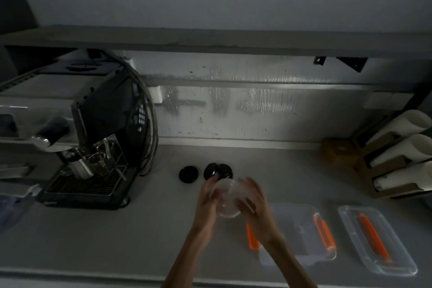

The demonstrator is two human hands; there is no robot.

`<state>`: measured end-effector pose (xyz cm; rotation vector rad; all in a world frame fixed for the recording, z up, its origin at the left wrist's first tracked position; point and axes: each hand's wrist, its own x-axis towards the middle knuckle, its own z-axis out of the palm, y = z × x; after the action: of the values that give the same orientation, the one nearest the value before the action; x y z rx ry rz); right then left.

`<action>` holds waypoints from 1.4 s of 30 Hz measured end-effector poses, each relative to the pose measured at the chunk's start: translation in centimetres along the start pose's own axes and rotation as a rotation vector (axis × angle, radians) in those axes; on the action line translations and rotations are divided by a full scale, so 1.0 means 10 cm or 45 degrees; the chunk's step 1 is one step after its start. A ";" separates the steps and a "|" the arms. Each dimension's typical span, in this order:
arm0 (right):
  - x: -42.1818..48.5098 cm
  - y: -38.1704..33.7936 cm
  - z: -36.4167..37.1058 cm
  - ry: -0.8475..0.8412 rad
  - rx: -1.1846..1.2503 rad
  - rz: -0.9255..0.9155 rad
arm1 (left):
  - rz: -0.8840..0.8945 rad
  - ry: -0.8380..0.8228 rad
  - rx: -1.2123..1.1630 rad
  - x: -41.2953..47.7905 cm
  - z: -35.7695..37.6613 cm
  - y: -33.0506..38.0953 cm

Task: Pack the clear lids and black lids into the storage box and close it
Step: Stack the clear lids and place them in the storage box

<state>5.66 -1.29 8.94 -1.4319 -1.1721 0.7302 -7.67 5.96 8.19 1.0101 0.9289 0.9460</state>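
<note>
The left hand (208, 197) and right hand (254, 202) hold the stack of clear lids (228, 197) between them, fingers curved around its opposite edges, above the surface (131, 241) and just left of the open storage box (297, 238). The black lids (217, 170) lie on the surface just behind the hands, one (188, 174) set slightly apart to the left. The box lid (376, 239), with an orange latch, rests flat on the surface right of the storage box; an espresso machine (93, 138) stands at far left.
</note>
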 end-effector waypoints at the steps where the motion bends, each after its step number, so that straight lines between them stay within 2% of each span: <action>1: 0.01 0.02 0.08 0.010 0.119 0.121 | 0.028 -0.030 0.017 -0.03 -0.10 -0.01; 3: 0.04 0.04 0.22 -0.023 0.252 0.284 | 0.061 -0.100 0.099 -0.12 -0.29 0.00; 7: -0.01 0.11 0.47 -0.021 0.019 0.316 | -0.018 -0.184 0.314 -0.19 -0.69 -0.03; 9: -0.10 0.19 0.62 -0.064 -0.133 0.222 | -0.168 -0.179 0.305 -0.19 -0.90 -0.12; 13: -0.34 0.59 0.86 -0.055 -0.577 -0.120 | -0.566 0.038 -0.170 -0.20 -1.13 -0.35; 15: -0.46 0.85 0.97 -0.112 -0.737 -0.258 | -0.683 0.077 -0.164 -0.25 -1.15 -0.49; 17: -0.53 1.00 1.03 -0.149 -0.827 -0.364 | -0.712 0.093 -0.016 -0.28 -1.12 -0.63; 19: -0.50 1.08 1.08 -0.095 -0.661 -0.241 | -0.652 0.117 0.155 -0.26 -1.15 -0.86; 21: -0.45 1.12 1.11 -0.027 -0.382 0.072 | -0.416 0.165 0.337 -0.21 -1.21 -1.02; 23: -0.40 1.20 1.16 -0.055 -0.252 0.252 | -0.201 0.151 0.460 -0.21 -1.23 -1.12; 26: -0.40 1.28 1.32 -0.115 -0.400 0.203 | -0.042 0.103 0.649 -0.19 -1.23 -1.30; 31: -0.58 1.59 1.48 -0.133 -0.570 0.380 | -0.079 -0.131 0.837 -0.08 -1.32 -1.78; 36: -0.59 1.62 1.51 0.009 -0.551 0.398 | 0.009 -0.033 0.833 -0.02 -1.24 -1.75; 40: -0.60 1.68 1.49 -0.079 -0.544 0.391 | 0.013 -0.097 0.913 -0.04 -1.24 -1.62; 42: -0.58 1.66 1.46 -0.055 -0.534 0.419 | 0.040 -0.112 0.964 -0.02 -1.29 -1.59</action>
<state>-5.14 -0.16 -11.20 -2.0012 -1.1809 0.7702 -16.62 5.17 -10.23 1.6889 1.2312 0.5602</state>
